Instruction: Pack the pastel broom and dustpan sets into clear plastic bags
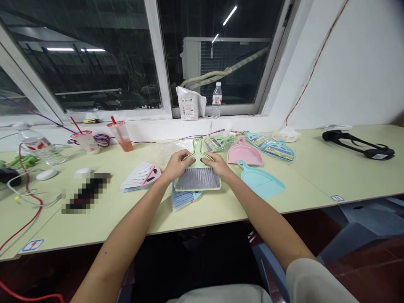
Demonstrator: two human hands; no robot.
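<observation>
A green hand brush [198,178] with grey bristles lies nested in a green dustpan [202,189], handles pointing away from me. My left hand [178,165] grips the pair at the left side of the brush head, thumb on top. On the opposite side my right hand [218,164] holds it the same way. Partly hidden under the dustpan is a blue hand brush [183,200]. Left of my hands lies a pink hand brush [142,176] with white bristles. A blue dustpan [260,181] and a pink dustpan [244,152] rest to the right.
Wrapped brush sets [277,149] lie at the back right, near black goggles-like gear [358,145]. Drink cups [121,136], a water bottle [42,145] and cables [25,181] occupy the left. Another bottle [216,101] stands on the windowsill. The table's front edge [221,224] is close to me.
</observation>
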